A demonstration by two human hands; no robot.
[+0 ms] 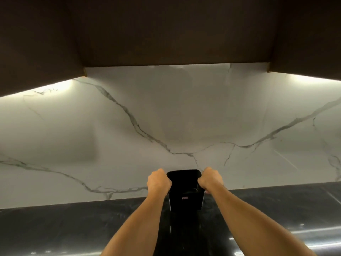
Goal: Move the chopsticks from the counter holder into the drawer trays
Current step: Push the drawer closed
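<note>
Our left grip point(159, 182) and right grip point(210, 179) clamp the rim of the stiff, likely light holder point(186, 200).

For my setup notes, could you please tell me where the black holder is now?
In the head view, the black holder sits low centre on the dark counter, before the marble backsplash, with the left hand and right hand gripping its rim.

Holder point(186, 202) in left grip point(159, 182), right grip point(210, 180)

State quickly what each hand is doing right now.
Left hand: gripping the black holder at its left rim.
Right hand: gripping its right rim.
</note>
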